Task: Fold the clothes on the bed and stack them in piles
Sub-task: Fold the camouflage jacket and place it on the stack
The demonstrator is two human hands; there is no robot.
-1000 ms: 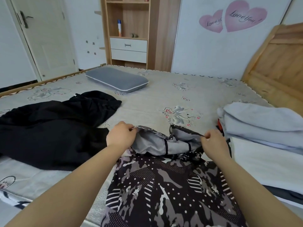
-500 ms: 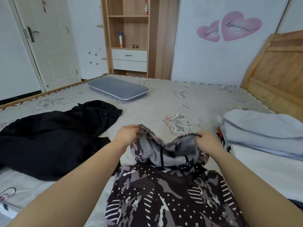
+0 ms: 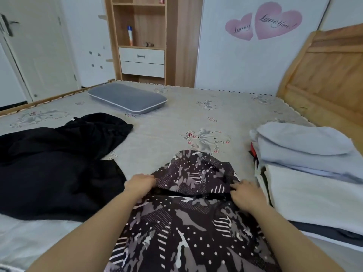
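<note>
While the patterned jacket [image 3: 188, 228] lies flat on the bed [image 3: 176, 122], left hand [image 3: 140, 184] and right hand [image 3: 244, 194] pinch its hood [image 3: 194, 173] edges, spreading it for folding.

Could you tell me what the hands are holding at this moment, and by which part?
Both hands, left and right, grip the patterned jacket at either side of its hood's base.
</note>
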